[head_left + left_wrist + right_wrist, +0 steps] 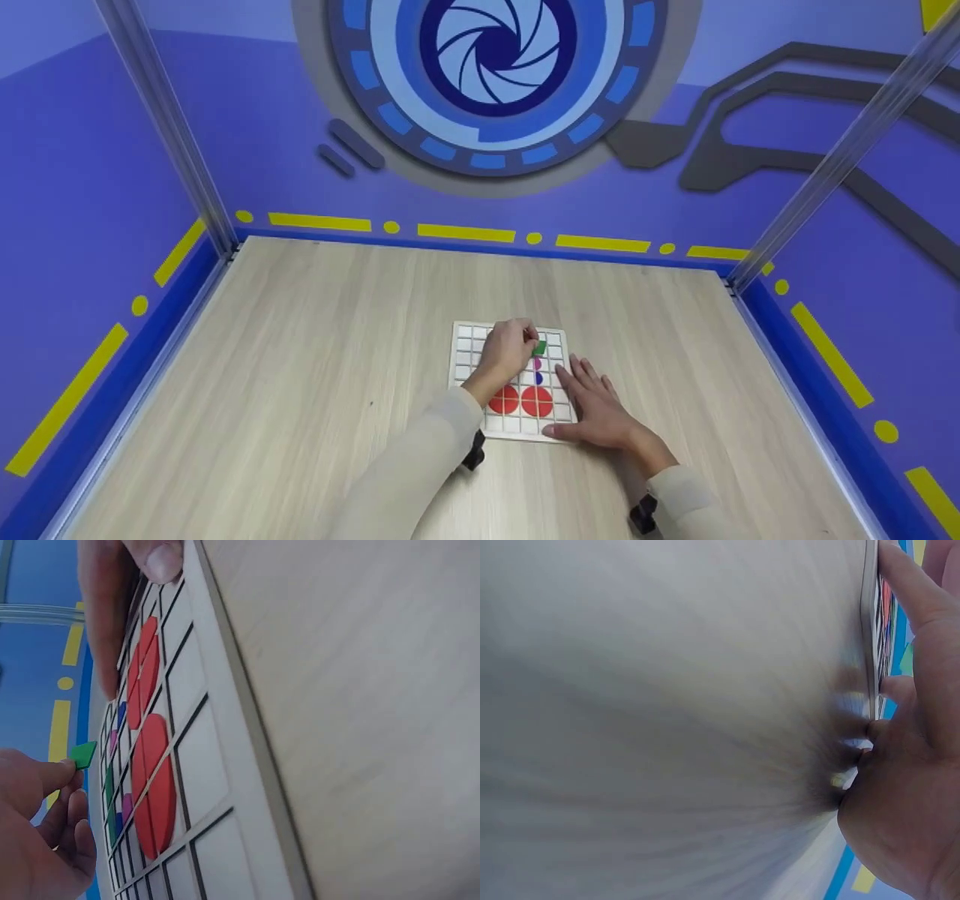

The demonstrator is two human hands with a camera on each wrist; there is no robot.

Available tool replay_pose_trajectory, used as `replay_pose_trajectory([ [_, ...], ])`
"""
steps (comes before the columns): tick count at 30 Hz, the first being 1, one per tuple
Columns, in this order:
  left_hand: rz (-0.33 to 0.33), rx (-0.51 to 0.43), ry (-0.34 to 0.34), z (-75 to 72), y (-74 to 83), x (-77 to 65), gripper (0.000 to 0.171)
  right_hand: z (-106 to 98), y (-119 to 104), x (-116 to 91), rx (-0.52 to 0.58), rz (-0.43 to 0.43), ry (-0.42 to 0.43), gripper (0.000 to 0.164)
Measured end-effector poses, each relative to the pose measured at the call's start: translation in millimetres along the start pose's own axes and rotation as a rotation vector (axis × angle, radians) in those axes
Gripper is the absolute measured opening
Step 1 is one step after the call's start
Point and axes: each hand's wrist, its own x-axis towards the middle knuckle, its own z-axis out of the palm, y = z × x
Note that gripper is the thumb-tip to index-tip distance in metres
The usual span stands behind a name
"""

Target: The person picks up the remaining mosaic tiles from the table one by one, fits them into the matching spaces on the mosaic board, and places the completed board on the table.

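A white square board (pixel 465 429) with a grid of small cells lies on the table. Over its upper part, my left hand (pixel 510 349) pinches a small flat green piece (pixel 540 348) between thumb and finger. In the left wrist view that green piece (pixel 84 755) is held just off the board's surface. My right hand (pixel 600 409) rests at the board's right edge, fingers spread, thumb on the lower right corner. Two red circles (pixel 537 402) made of quarter pieces fill cells low on the grid. Above them sit a purple piece (pixel 538 378) and a pink piece (pixel 538 364).
The board stands on a light wood-grain table (pixel 300 360). Blue printed walls (pixel 255 150) with yellow dashes close it in at the back and sides. Metal posts (pixel 165 112) rise at the back corners.
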Motion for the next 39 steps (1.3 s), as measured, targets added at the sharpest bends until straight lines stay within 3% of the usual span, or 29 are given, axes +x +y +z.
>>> replay_pose_trajectory([
  [8,0.004,0.08,0.004,5.4,-1.9,3.4,0.008,1,0,2,-0.003,-0.006,0.001,0.12],
  [23,-0.018,0.119,-0.026,11.2,-2.1,4.0,0.006,0,1,1,-0.006,-0.006,0.003,0.12],
  [31,0.028,0.135,-0.013,12.6,-4.2,6.0,0.008,2,2,0,0.011,-0.016,0.013,0.119],
  [39,0.024,0.163,-0.027,12.3,-3.4,5.7,0.006,3,3,0,0.005,-0.017,0.021,0.12],
])
